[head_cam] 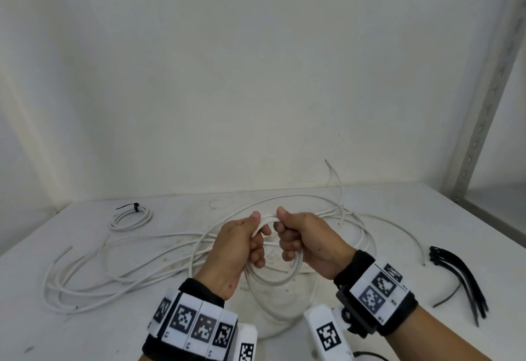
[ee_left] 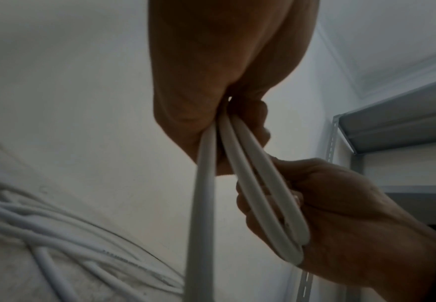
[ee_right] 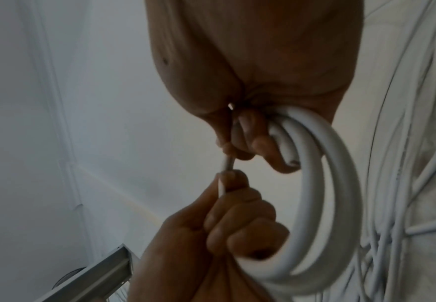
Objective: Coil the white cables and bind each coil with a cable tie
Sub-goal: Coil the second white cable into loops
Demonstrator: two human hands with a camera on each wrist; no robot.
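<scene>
Here both hands curl round one white coil [head_cam: 280, 271], held above the table [head_cam: 370, 340]: the left hand [head_cam: 237, 246] grips its top-left arc, the right hand [head_cam: 306, 242] just beside it. Loose cable [head_cam: 113, 249] sprawls left of the grip, black ties [head_cam: 458, 278] well right, a bound coil [head_cam: 131, 217] far left.

A: Top of the coil [head_cam: 271, 271] runs into both fists. The left hand [head_cam: 237, 249] and right hand [head_cam: 307, 242] hide how many turns they hold.

B: Both wrist views crop the palms at the top edge. In the right wrist view the coil is blurred below the left hand.

A: Loose cables [head_cam: 94, 272] beyond the left hand: too tangled to count.

B: Black cable ties [head_cam: 458, 278] right of the right hand overlap, number unclear.

A: Bound coil [head_cam: 131, 216] far left of the left hand: tie head too small to read.
</scene>
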